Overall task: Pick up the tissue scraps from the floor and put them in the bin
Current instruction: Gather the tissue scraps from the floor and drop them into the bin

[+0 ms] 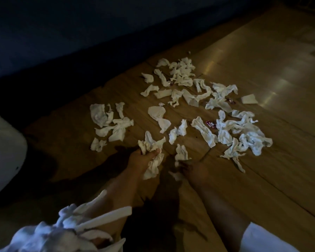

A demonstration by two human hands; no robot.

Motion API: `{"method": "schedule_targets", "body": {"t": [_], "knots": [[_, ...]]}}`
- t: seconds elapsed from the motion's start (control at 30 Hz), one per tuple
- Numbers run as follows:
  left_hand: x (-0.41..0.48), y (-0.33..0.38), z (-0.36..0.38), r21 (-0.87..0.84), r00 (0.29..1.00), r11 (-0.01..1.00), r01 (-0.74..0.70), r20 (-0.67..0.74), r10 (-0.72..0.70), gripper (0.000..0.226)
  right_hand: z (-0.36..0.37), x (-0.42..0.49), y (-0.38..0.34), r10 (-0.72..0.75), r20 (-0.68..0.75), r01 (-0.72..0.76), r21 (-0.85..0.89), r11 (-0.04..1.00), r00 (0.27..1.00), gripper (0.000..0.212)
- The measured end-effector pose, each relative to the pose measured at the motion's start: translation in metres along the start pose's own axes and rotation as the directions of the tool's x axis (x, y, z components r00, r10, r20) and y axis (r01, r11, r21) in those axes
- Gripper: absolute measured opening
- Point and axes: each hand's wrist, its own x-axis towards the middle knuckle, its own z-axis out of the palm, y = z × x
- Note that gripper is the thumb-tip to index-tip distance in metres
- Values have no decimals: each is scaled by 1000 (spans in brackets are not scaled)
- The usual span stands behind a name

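Several white crumpled tissue scraps (pixel 205 99) lie scattered over the wooden floor (pixel 262 66), from the middle of the view out to the right. My left hand (pixel 140 160) is closed around a bunch of tissue scraps (pixel 152 148) that stick out above and below the fist. My right hand (pixel 191 169) reaches down to the floor and pinches one tissue scrap (pixel 181 153) at its lower end. A white rounded object (pixel 4 151) at the left edge may be the bin; only part of it shows.
A few small red wrappers (pixel 210 124) lie among the scraps. A dark blue wall or furniture front (pixel 80 33) runs along the back left. White ruffled sleeves (pixel 65 228) fill the bottom of the view. The room is dim.
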Motion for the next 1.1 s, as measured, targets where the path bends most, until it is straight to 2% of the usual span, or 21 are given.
{"method": "schedule_targets", "body": {"t": [0.07,0.17,0.23,0.3,0.4,0.5,0.6,0.7,0.87,0.97,1.03,1.1], "knots": [[-18,19,-3,-6,1000,1000,-7,-2,7,58,-15,-8,-24,-2,-56,10,142,990,998,30],[-52,48,-17,27,1000,1000,8,-19,-7,70,-30,-19,-69,8,-29,3,377,926,1000,32],[-82,66,-31,80,998,995,-52,33,49,64,-36,-31,-105,9,-8,-4,516,857,1000,37],[-112,87,-53,33,995,995,-97,35,96,52,-34,-46,-135,-14,19,0,586,810,1000,38],[-151,120,-97,-13,993,993,-115,-16,115,40,-25,-70,-184,-78,109,-10,641,767,991,37],[-178,149,-144,-30,988,990,-138,-74,136,48,-13,-89,-237,-153,178,-12,689,725,972,34],[-197,167,-190,-156,978,973,-168,-148,145,48,6,-111,-297,-215,245,-19,700,714,945,29],[-219,185,-241,-238,958,936,-259,-189,217,38,34,-133,-353,-316,278,21,720,693,907,28],[-260,225,-335,-229,862,860,-457,-353,364,38,73,-174,-445,-434,353,0,776,631,829,31],[-268,248,-378,-256,788,787,-561,-456,414,27,100,-181,-487,-435,362,-29,794,607,824,32],[-263,255,-400,-273,763,763,-586,-504,405,28,121,-175,-507,-427,369,-40,793,608,826,31],[-250,251,-414,-258,763,792,-553,-538,358,30,144,-167,-517,-401,391,-46,760,648,828,31]]}}
